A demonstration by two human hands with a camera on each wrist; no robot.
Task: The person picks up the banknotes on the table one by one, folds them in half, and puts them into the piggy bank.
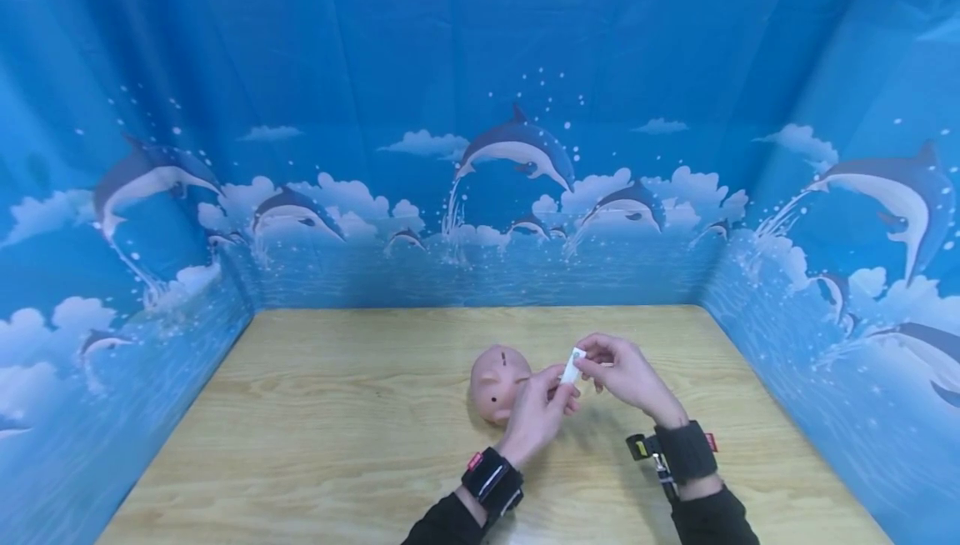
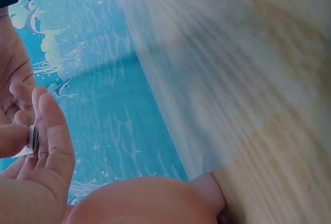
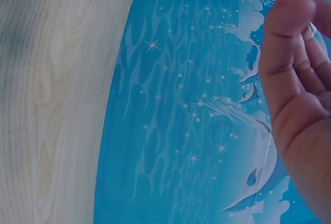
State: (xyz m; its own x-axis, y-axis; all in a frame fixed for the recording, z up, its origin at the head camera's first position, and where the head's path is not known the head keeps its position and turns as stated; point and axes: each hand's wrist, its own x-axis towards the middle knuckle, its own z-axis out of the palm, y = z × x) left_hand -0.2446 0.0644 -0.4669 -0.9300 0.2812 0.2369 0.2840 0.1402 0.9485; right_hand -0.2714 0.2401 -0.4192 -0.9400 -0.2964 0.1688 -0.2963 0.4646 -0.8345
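Observation:
A small flat white strip (image 1: pixel 572 367) with a greyish mark near its upper end is held between both hands above the table. My left hand (image 1: pixel 534 412) pinches its lower end between thumb and fingers. At the upper end, the thumb and fingertips of my right hand (image 1: pixel 624 374) grip it. The left wrist view shows the strip (image 2: pixel 33 140) edge-on against the left fingers. Only a thin edge of it shows beside the right thumb in the right wrist view. A pink doll head (image 1: pixel 497 378) lies on the table just left of my left hand, partly covered by it.
The wood-grain table (image 1: pixel 330 420) is enclosed at the back and sides by blue curtains (image 1: pixel 390 53) printed with dolphins and clouds. Black straps circle both wrists, and a small camera mount (image 1: pixel 642 447) juts out from the right one.

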